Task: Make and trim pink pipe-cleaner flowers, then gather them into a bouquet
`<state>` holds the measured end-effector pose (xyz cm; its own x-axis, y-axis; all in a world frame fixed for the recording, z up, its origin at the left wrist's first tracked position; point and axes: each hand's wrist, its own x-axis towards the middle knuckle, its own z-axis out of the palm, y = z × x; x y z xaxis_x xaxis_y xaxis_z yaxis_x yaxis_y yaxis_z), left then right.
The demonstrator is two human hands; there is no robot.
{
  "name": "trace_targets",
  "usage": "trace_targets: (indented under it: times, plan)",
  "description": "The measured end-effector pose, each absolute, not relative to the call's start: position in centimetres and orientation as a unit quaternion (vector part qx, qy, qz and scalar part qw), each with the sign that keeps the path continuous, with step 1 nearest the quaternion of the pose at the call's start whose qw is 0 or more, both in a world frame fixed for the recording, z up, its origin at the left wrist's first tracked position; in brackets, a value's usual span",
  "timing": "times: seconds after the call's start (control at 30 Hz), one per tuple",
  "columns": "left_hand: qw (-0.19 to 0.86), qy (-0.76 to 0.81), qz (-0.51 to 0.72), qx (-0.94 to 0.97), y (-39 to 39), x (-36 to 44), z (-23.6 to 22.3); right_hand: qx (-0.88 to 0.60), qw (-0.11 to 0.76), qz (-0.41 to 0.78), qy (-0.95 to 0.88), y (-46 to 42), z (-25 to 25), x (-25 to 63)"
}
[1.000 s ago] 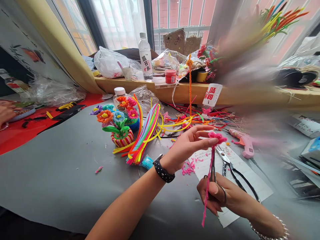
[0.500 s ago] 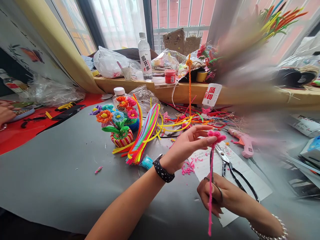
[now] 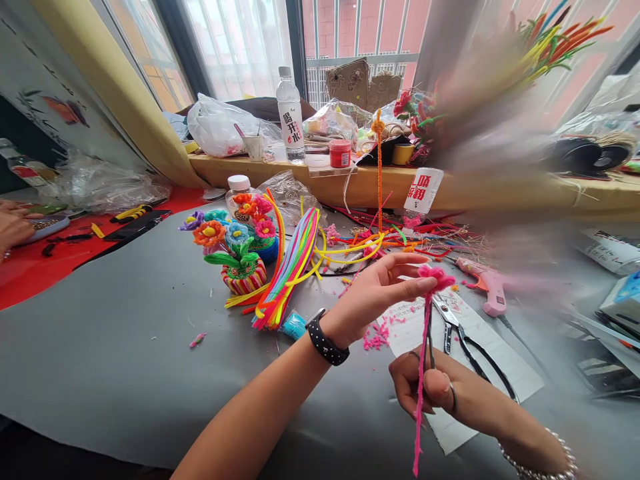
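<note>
My left hand (image 3: 387, 293) is closed in a pinch on a pink pipe-cleaner flower (image 3: 439, 278), whose long pink stem (image 3: 421, 400) hangs down past my other hand. Below it, my right hand (image 3: 433, 383) has its fingers in the loops of small dark scissors (image 3: 429, 333). Their blades point up beside the stem, just under the bloom; the tips are partly hidden, so I cannot tell if they touch it. Bigger scissors with black handles (image 3: 475, 357) lie on a sheet of paper (image 3: 500, 367) behind my right hand. Pink fluff trimmings (image 3: 377, 333) are scattered nearby.
Pots of pipe-cleaner flowers (image 3: 243, 275) and a bundle of colourful pipe cleaners (image 3: 293, 267) stand left of centre. A pink glue gun (image 3: 487, 287) rests to the right. Bottles and bags line the sill (image 3: 240, 170). At far left is another person's hand (image 3: 13, 223).
The flower has shifted slightly right and its stem now slants more. My right hand has turned a little, and the scissor loops have spread further apart.
</note>
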<state>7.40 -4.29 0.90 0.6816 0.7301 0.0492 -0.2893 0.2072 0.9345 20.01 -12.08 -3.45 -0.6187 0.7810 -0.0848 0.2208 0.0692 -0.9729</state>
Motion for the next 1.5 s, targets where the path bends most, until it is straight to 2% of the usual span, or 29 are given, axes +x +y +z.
trace_targets:
  times: [0.7, 1.2, 1.5]
  plan:
    - [0.753, 0.206, 0.347, 0.52, -4.3, 7.5, 0.7, -0.366, 0.287, 0.624, -0.627, -12.1, -4.9, 19.9]
    - [0.748, 0.209, 0.345, 0.526, -4.2, 7.4, 0.9, -0.394, 0.253, 0.565, -0.679, -12.2, -3.5, 19.9]
    - [0.756, 0.208, 0.334, 0.523, -4.4, 7.5, 0.9, -0.403, 0.248, 0.571, -0.671, -12.3, -3.6, 20.0]
